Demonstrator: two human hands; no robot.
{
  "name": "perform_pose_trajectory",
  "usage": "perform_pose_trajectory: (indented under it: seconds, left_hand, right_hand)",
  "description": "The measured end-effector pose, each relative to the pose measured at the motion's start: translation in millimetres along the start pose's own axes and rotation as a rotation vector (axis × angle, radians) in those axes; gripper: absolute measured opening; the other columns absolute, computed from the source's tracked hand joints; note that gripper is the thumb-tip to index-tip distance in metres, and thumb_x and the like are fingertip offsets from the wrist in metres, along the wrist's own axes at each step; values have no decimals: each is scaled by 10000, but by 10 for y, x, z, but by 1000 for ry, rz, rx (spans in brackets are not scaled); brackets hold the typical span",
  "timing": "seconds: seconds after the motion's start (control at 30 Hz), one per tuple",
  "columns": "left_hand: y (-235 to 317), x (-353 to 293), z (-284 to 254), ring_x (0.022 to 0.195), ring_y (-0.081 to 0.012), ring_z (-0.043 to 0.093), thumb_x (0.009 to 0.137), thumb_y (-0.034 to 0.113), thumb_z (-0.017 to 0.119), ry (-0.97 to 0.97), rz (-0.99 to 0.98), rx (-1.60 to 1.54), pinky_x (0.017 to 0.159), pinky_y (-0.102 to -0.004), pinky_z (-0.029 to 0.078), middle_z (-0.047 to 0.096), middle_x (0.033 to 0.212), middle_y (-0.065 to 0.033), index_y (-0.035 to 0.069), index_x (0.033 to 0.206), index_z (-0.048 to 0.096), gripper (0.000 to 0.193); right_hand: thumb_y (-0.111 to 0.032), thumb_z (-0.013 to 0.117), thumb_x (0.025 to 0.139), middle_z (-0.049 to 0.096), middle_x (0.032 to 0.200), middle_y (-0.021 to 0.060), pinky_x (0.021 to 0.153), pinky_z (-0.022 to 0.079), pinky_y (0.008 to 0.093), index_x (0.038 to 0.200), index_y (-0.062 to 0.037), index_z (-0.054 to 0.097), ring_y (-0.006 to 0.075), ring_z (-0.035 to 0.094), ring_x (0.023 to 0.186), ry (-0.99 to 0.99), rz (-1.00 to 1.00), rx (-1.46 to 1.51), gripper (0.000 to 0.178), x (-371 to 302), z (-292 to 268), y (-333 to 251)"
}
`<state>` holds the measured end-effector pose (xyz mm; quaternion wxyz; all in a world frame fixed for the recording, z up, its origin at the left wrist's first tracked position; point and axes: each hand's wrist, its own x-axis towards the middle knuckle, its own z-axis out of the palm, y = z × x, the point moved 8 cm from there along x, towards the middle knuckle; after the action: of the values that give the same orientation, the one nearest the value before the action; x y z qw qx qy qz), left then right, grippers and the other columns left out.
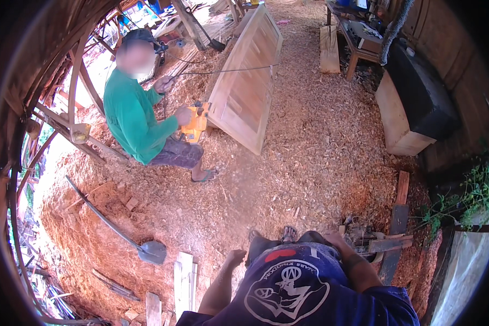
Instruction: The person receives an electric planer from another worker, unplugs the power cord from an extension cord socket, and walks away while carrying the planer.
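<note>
Our left hand (235,257) is nearest to pale boards (185,277) on the shavings-covered ground (309,179); our right hand (334,237) is near a short board (390,244). We cannot tell whether the fingers of either are spread or pressed together. Left of the pale boards lies a shovel (152,252). Ahead, a worker in green (133,117) holds a yellow power tool (194,125) just beside the near left corner of a wooden panel (250,81), which is tilted.

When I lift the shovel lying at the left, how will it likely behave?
The shovel would probably dip blade-first, since its broad blade sits at one end. Loose shavings around it may let it slide when pushed.
</note>
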<state>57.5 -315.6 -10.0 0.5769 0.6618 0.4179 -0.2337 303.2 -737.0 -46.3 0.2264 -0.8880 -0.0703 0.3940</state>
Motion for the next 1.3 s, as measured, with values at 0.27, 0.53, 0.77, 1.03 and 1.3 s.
perform_pose_trajectory:
  seconds: [0.27, 0.53, 0.77, 1.03, 1.3]
  left_hand:
    - [21, 29, 14, 564, -152, 566, 805, 311, 544, -6, 83, 56, 492, -299, 447, 602, 676, -78, 2, 788, 617, 318]
    - [154, -36, 22, 565, -151, 572, 807, 312, 540, -2, 42, 113, 490, -297, 449, 605, 683, -81, 4, 793, 614, 317]
    - [230, -38, 66, 574, -144, 572, 805, 332, 556, -25, 82, 109, 493, -290, 445, 614, 704, -63, 19, 827, 622, 321]
    - [45, 77, 18, 585, -143, 566, 800, 344, 578, 5, 0, 101, 499, -290, 440, 616, 707, -53, 24, 823, 634, 326]
    - [77, 46, 12, 582, -132, 555, 801, 334, 579, -10, 8, 79, 497, -283, 434, 608, 700, -43, 25, 817, 634, 314]
  right_hand:
    - [-298, 493, 730, 647, 856, 151, 749, 474, 374, 861, -77, 667, 294, 624, 821, 21, -52, 33, 311, -83, -79, -118]
    - [-292, 499, 724, 653, 818, 140, 718, 480, 357, 847, -67, 667, 259, 634, 781, -8, -34, 73, 307, -91, -80, -129]
    - [-298, 498, 724, 646, 839, 148, 733, 476, 364, 855, -81, 666, 281, 630, 804, -59, 15, 74, 304, -86, -49, -66]
    - [-296, 500, 725, 645, 826, 145, 724, 478, 368, 839, -83, 669, 292, 629, 794, 18, 1, 50, 295, -6, -2, -3]
    - [-313, 491, 754, 651, 821, 133, 716, 479, 366, 850, -90, 671, 279, 632, 782, -7, 1, 37, 302, 16, 24, 12]
